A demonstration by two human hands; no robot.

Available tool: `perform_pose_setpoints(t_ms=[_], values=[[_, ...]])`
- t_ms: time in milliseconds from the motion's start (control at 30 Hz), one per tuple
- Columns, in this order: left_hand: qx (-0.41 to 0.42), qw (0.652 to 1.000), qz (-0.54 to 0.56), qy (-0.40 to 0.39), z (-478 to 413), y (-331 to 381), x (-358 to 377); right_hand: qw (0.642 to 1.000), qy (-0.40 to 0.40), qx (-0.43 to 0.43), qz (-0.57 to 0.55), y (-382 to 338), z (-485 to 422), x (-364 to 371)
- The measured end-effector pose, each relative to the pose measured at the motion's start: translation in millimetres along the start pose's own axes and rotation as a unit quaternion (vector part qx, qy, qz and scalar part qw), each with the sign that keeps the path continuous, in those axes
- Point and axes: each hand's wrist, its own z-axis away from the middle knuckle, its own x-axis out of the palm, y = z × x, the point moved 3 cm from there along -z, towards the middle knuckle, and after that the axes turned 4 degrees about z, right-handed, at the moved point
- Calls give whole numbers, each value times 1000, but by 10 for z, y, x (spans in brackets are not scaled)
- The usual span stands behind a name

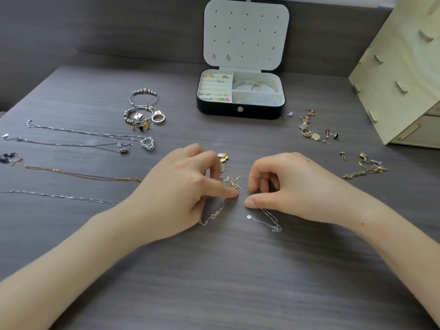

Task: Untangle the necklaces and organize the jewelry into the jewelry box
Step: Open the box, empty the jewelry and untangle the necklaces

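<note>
Grey wood-grain bench (238, 270) fills my feed from the head camera, backed by a low panel (95, 27) of the same dark grey and flanked at far right by a pale wooden organizer (400, 79) with slotted joints.

At centre, the person's left hand (181, 186) and right hand (292, 184) sit close together, fingertips nearly meeting and fingers curled. Each pinches the tangled necklaces (238, 186), a knot of gold and silver chain lying on the bench between them, with its clasp ends trailing toward the near edge.

Behind the hands, well apart from them, the black jewelry box (240, 110) stands with its white-lined lid (246, 32) upright. I can make out small pieces in the ring rolls on its left side, bangles (256, 85) in the rear right compartment and a few earrings pinned to the lid.

To the left, separate chains lie stretched out side by side. Two are silver chains (83, 133) with pendants. Nearer lies a gold chain (78, 174), and nearest a plain silver chain (59, 196) that runs to the left forearm. Beaded bracelets (144, 98) and a ring (158, 117) rest between those chains and the box.

Right of the box lie loose earrings (312, 127), and farther right a second gold tangle (366, 169).
</note>
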Motion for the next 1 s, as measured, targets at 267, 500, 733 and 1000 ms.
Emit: perform_pose_setpoints(t_ms=[267, 500, 733, 1000], values=[[-11, 999, 27, -24, 248, -26, -59, 1000, -10, 14, -15, 30, 3, -29], [-15, 997, 72, -35, 425, -15, -103, 999, -10, 14, -28, 27, -9, -30], [-7, 990, 118, -83, 456, 69, -95, 999, -11, 10, -29, 33, -16, -30], [-54, 995, 89, -10, 273, 3, -131, 998, 40, -8, -56, -14, -78, -24]])
